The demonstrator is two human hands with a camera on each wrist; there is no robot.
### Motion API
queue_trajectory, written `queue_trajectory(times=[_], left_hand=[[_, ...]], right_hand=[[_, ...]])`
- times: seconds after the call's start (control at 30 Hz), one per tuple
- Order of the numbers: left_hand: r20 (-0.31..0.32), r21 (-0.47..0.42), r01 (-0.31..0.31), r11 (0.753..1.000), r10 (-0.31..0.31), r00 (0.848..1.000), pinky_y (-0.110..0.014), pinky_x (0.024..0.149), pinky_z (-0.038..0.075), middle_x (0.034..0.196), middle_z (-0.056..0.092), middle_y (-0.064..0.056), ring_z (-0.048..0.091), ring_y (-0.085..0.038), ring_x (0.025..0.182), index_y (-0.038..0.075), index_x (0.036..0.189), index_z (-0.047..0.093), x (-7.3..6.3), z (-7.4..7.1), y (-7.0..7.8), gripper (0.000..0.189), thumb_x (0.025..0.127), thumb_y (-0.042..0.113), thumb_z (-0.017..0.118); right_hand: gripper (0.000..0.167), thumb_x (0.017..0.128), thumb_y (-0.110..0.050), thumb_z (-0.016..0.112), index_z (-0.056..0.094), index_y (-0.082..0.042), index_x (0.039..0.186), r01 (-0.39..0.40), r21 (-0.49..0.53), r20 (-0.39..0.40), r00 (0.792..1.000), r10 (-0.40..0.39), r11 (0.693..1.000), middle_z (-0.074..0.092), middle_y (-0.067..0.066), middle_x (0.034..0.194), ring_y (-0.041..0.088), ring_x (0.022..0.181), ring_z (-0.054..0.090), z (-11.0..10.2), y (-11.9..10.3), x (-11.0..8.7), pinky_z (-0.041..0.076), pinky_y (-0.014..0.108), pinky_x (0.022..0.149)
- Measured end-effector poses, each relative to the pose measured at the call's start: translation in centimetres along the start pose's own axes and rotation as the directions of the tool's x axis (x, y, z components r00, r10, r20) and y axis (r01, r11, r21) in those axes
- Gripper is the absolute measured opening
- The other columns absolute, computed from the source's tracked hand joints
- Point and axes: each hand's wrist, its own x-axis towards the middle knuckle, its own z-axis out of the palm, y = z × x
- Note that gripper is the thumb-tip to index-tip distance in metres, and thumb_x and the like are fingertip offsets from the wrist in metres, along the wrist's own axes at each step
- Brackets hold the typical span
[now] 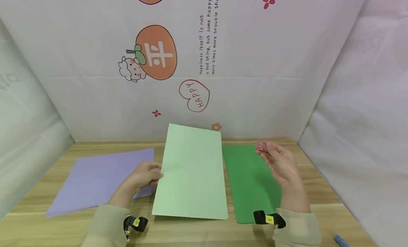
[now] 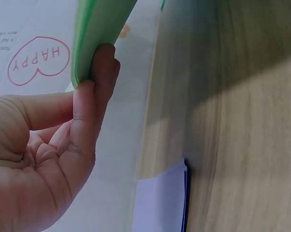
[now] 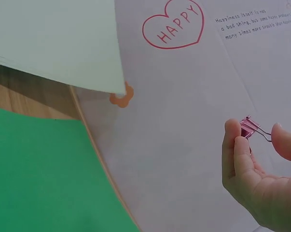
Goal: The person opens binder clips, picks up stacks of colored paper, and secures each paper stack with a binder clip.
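Observation:
My left hand [image 1: 145,176] pinches the left edge of a stack of light green paper [image 1: 193,172], thumb in front and fingers behind. The stack is raised off the table and tilted toward me; in the left wrist view its green edge [image 2: 82,58] shows several layers. My right hand [image 1: 282,162] holds a pink binder clip [image 1: 261,146] up above the darker green sheet. In the right wrist view the clip [image 3: 249,126] sits between thumb and fingers, its wire handles pointing toward the thumb. The clip is apart from the paper.
A stack of purple paper [image 1: 105,179] lies on the wooden table [image 1: 197,236] at left. A dark green sheet or board [image 1: 251,183] lies at right. Near the front right corner is a small blue object [image 1: 341,240]. Printed white cloth [image 1: 255,98] stands behind the table.

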Motion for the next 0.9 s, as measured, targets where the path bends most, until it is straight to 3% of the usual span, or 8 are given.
queue_trajectory(times=[0.17,0.3,0.5,0.6,0.63,0.73,0.9], left_hand=[[-0.025,-0.014,-0.023,1.000,0.023,0.999,-0.027,0.078,0.058,0.146,0.045,-0.033,0.064,-0.024,0.107,-0.012,0.145,0.038,-0.1,0.1,0.3,0.054,0.098,0.004,0.058],[-0.040,-0.027,-0.054,0.998,0.053,0.998,-0.030,0.086,0.059,0.145,0.047,-0.031,0.058,-0.036,0.124,-0.011,0.145,0.039,-0.4,0.3,0.9,0.052,0.099,0.005,0.058],[-0.077,-0.052,-0.079,0.996,0.075,0.994,-0.029,0.086,0.058,0.128,0.061,-0.026,0.062,-0.021,0.109,-0.010,0.145,0.041,-0.6,0.6,1.8,0.052,0.098,0.006,0.059],[-0.090,-0.073,-0.087,0.994,0.080,0.993,-0.029,0.087,0.058,0.130,0.060,-0.027,0.062,-0.027,0.115,-0.009,0.145,0.041,-0.9,0.7,2.2,0.051,0.099,0.005,0.059],[-0.094,-0.075,-0.095,0.993,0.088,0.992,-0.029,0.088,0.058,0.141,0.054,-0.027,0.060,-0.031,0.121,-0.009,0.144,0.042,-1.0,0.8,2.3,0.051,0.099,0.005,0.059],[-0.103,-0.094,-0.110,0.989,0.100,0.990,-0.030,0.089,0.058,0.146,0.047,-0.029,0.054,-0.038,0.129,-0.009,0.145,0.041,-1.3,0.9,2.8,0.051,0.099,0.005,0.058],[-0.138,-0.104,-0.136,0.985,0.121,0.983,-0.032,0.090,0.058,0.143,0.051,-0.028,0.056,-0.036,0.127,-0.007,0.144,0.044,-1.4,1.2,3.5,0.049,0.099,0.005,0.058]], right_hand=[[0.015,0.099,-0.024,0.059,0.067,-0.013,0.107,-0.005,0.035,0.017,1.000,0.004,0.999,0.073,-0.003,0.099,0.008,0.095,0.070,-0.1,0.3,0.1,0.053,0.013,0.087],[0.019,0.101,-0.027,0.055,0.066,-0.013,0.108,-0.002,0.032,0.036,0.999,0.000,0.999,0.073,-0.003,0.100,0.009,0.097,0.069,-0.1,0.7,0.3,0.053,0.014,0.089],[0.022,0.102,-0.028,0.053,0.067,-0.013,0.109,-0.010,0.034,0.050,0.999,0.009,0.999,0.074,-0.003,0.102,0.009,0.099,0.069,0.0,1.1,0.6,0.052,0.015,0.092],[0.020,0.102,-0.026,0.053,0.070,-0.015,0.106,-0.020,0.054,0.050,0.999,0.017,0.998,0.074,-0.002,0.102,0.009,0.099,0.069,0.0,1.3,0.8,0.052,0.015,0.092],[0.020,0.102,-0.025,0.054,0.070,-0.015,0.106,-0.022,0.058,0.051,0.999,0.019,0.998,0.074,-0.002,0.102,0.009,0.099,0.069,0.0,1.3,0.8,0.052,0.015,0.092],[0.020,0.102,-0.025,0.055,0.070,-0.013,0.107,-0.028,0.046,0.049,0.998,0.025,0.999,0.074,-0.001,0.102,0.010,0.099,0.070,0.1,1.4,0.9,0.052,0.015,0.092],[0.026,0.100,-0.031,0.057,0.069,-0.010,0.110,-0.025,-0.007,0.063,0.998,0.025,1.000,0.074,-0.002,0.100,0.010,0.098,0.070,0.6,1.5,0.9,0.053,0.016,0.092]])
